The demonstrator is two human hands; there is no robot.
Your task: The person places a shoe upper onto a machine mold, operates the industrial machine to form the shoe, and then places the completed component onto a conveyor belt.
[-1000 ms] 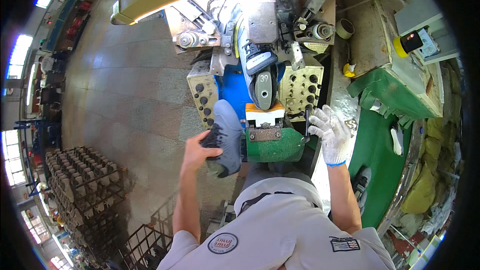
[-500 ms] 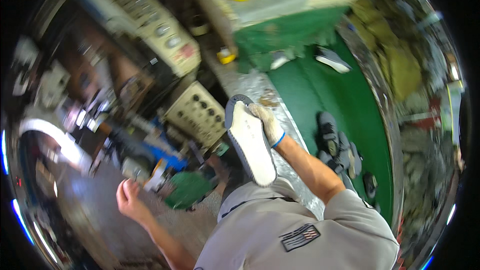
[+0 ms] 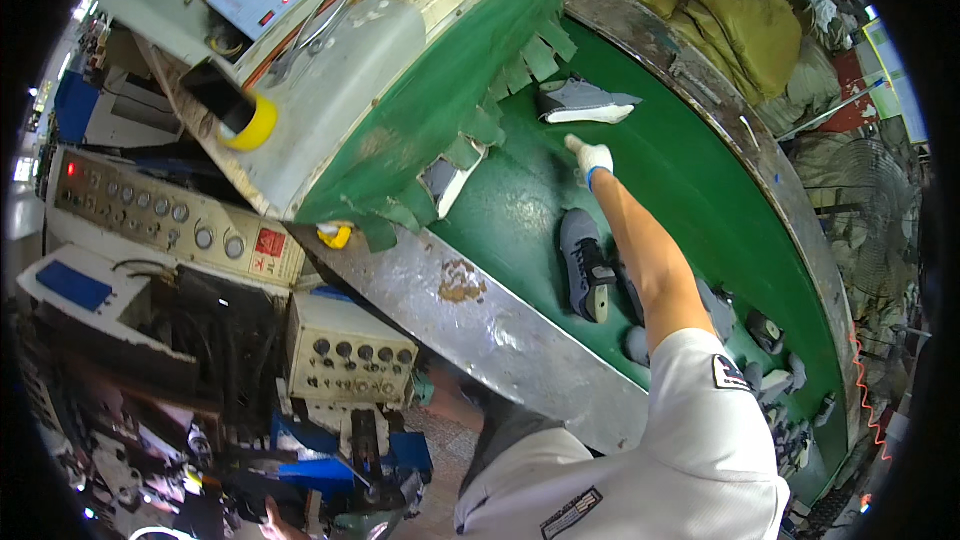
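My right hand (image 3: 592,160), in a pale knit glove with a blue cuff, reaches out over the green conveyor belt (image 3: 520,185). It is open, its fingers stretched out and nothing visible in them. Just beyond it lies a grey shoe (image 3: 588,102) with a white sole. Left of the hand, another white-soled shoe (image 3: 452,180) sits partly under the cut green curtain strips. A grey shoe (image 3: 583,265) with a dark strap lies nearer me. At the bottom edge, only part of my bare left hand (image 3: 280,525) shows, beside dark machine parts; whatever it may hold is hidden.
More shoes (image 3: 765,330) lie along the belt to the right. A metal ledge (image 3: 500,325) borders it on my side. A control panel (image 3: 150,210) and a knobbed box (image 3: 350,352) stand left. Stuffed sacks (image 3: 740,30) and a fan (image 3: 865,210) are beyond the belt.
My right hand has swung from the ledge out over the belt and no longer holds the white-soled shoe piece. My view has turned right, leaving my left hand at the bottom edge.
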